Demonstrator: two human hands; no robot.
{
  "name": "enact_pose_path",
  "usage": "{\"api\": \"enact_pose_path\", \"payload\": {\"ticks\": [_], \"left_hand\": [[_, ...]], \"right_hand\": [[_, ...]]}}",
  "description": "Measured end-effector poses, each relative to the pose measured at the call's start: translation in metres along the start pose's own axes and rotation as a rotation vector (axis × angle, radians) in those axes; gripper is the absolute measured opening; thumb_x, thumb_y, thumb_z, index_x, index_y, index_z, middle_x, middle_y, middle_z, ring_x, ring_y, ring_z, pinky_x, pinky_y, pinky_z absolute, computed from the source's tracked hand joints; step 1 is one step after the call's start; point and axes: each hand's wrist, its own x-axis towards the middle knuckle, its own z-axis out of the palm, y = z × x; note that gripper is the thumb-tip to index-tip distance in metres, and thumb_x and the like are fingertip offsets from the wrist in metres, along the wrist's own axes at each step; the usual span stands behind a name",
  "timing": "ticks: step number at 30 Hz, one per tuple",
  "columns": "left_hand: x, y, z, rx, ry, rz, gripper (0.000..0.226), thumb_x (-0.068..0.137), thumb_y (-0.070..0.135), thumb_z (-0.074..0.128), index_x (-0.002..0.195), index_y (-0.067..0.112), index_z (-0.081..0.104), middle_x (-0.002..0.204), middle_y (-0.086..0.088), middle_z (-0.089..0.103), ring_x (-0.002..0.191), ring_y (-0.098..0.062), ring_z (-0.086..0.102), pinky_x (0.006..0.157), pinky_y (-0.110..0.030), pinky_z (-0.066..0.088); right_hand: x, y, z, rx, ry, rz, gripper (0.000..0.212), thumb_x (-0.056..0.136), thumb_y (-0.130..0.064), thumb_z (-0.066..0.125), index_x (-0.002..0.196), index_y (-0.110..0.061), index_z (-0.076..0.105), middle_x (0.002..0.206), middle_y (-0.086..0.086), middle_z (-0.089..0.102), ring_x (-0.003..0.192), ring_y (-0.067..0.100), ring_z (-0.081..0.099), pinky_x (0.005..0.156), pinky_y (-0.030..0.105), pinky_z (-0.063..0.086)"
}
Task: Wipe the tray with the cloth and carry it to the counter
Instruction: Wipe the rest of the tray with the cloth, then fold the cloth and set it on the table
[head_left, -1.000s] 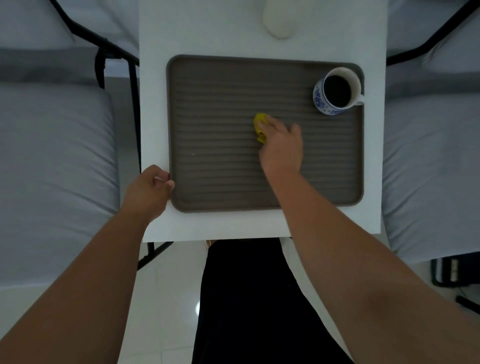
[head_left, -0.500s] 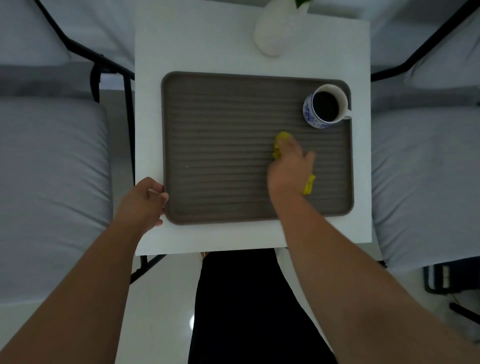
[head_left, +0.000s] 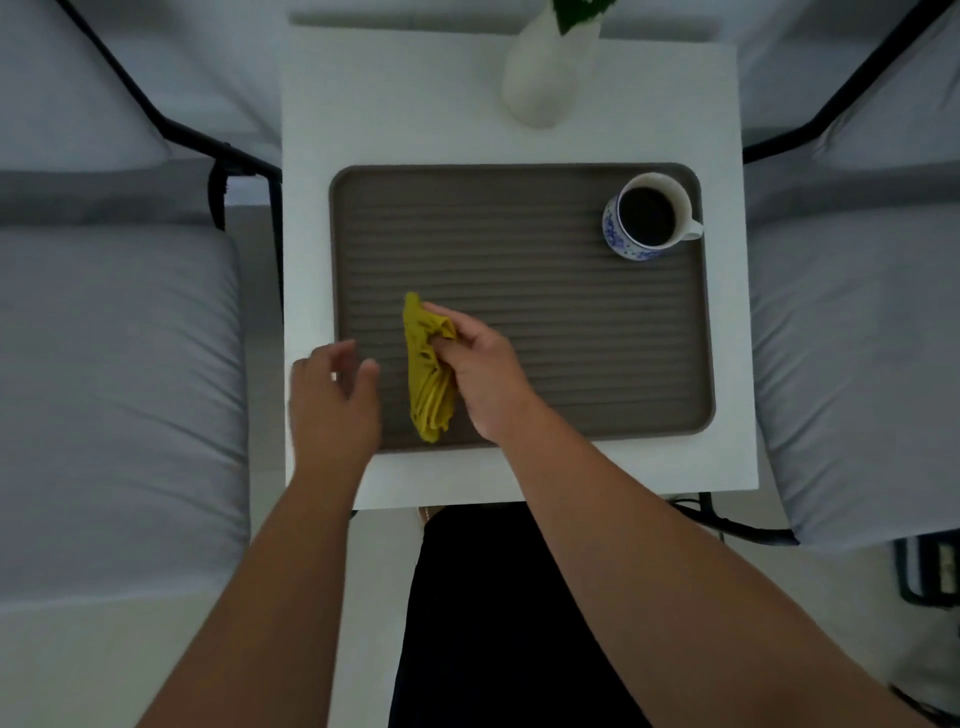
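A brown ribbed tray (head_left: 545, 291) lies on a small white table (head_left: 363, 130). My right hand (head_left: 480, 371) grips a bunched yellow cloth (head_left: 428, 371), lifted over the tray's near left part so that it hangs down. My left hand (head_left: 332, 400) hovers over the tray's near left corner, fingers apart, holding nothing, just left of the cloth. A blue-and-white cup (head_left: 647, 215) of dark drink stands in the tray's far right corner.
A white vase (head_left: 545, 73) with green leaves stands on the table beyond the tray. Grey cushioned chairs with black frames flank the table, one on the left (head_left: 114, 389) and one on the right (head_left: 852, 364). My dark trousers (head_left: 493, 623) show below the table's near edge.
My right hand moved left across the tray and lifted the cloth, which now hangs bunched. My left hand let go of the tray's left edge and opened beside the cloth.
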Motion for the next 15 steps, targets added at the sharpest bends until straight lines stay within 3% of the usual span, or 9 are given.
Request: {"api": "enact_pose_path", "payload": {"ticks": [4,7,11,15], "left_hand": [[-0.014,0.048,0.013,-0.299,-0.212,-0.094,0.025,0.097,0.041,0.047,0.110,0.031,0.066,0.103,0.010,0.069,0.094,-0.007,0.064,0.082,-0.028,0.052],[-0.023,0.068,0.021,-0.389,-0.351,-0.090,0.019,0.097,0.030,0.055,0.113,0.032,0.065,0.101,0.013,0.066,0.089,-0.005,0.066,0.076,-0.023,0.055],[-0.027,0.077,0.031,-0.442,-0.463,-0.084,0.027,0.091,0.030,0.064,0.117,0.033,0.063,0.110,0.011,0.065,0.094,-0.010,0.067,0.085,-0.036,0.057],[-0.035,0.079,0.043,-0.318,-0.505,0.073,0.054,0.079,0.039,0.076,0.130,0.036,0.058,0.123,0.007,0.056,0.112,-0.006,0.058,0.092,-0.028,0.051]], "right_hand": [[-0.020,-0.008,-0.027,0.361,-0.120,0.105,0.042,0.093,0.002,0.045,0.124,-0.025,0.053,0.099,0.004,0.066,0.076,0.015,0.064,0.062,0.028,0.055],[-0.031,-0.018,-0.043,0.528,-0.149,0.112,0.049,0.090,0.002,0.047,0.132,-0.023,0.044,0.099,0.007,0.067,0.081,0.019,0.063,0.069,0.033,0.054],[-0.035,-0.034,-0.063,0.281,-0.063,-0.009,0.044,0.087,0.001,0.058,0.127,-0.016,0.051,0.112,0.009,0.066,0.096,0.019,0.064,0.080,0.030,0.055],[-0.037,-0.052,-0.081,0.128,-0.005,-0.055,0.045,0.082,0.005,0.063,0.123,-0.010,0.055,0.110,0.010,0.066,0.096,0.019,0.063,0.077,0.028,0.055]]}}
